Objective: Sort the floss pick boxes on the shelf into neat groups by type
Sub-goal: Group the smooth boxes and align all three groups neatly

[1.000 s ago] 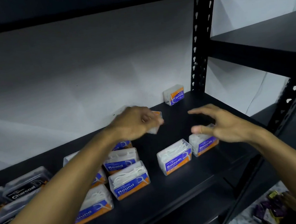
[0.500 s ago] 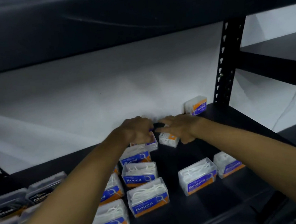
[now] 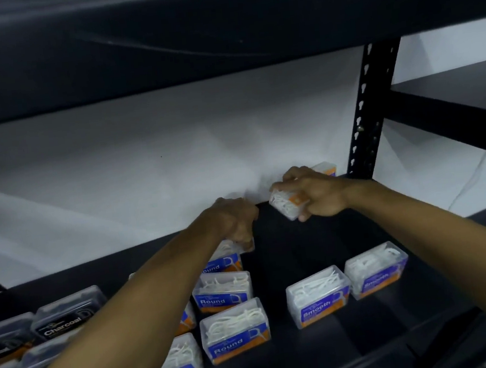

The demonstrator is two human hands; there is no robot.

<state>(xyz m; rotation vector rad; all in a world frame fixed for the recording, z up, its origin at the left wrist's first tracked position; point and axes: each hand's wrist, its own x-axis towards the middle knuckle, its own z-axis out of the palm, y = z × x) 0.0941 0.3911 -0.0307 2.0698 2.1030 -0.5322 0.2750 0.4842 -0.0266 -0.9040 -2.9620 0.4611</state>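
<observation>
At far left, the Charcoal boxes (image 3: 67, 319) are sitting in a cluster on the black shelf (image 3: 297, 256), partly cut off by the frame edge. Next to them, the Round boxes (image 3: 223, 292) are standing in two rough columns running front to back, labels facing the camera; the left forearm is crossing over the left column.

The left hand (image 3: 233, 219) is resting knuckles-up on the rearmost Round box (image 3: 228, 255), fingers curling down over its top; whether they are actually gripping it cannot be determined.

The right hand (image 3: 316, 195) is pinching a clear box of white picks (image 3: 286, 206) between thumb and curled fingers, holding it tilted above the rear of the shelf.

Behind that hand, another box (image 3: 325, 169) is standing against the white backdrop (image 3: 143, 164), near the upright post (image 3: 369, 110).

At front right, two Smooth boxes (image 3: 319, 295) are sitting side by side, just apart.
</observation>
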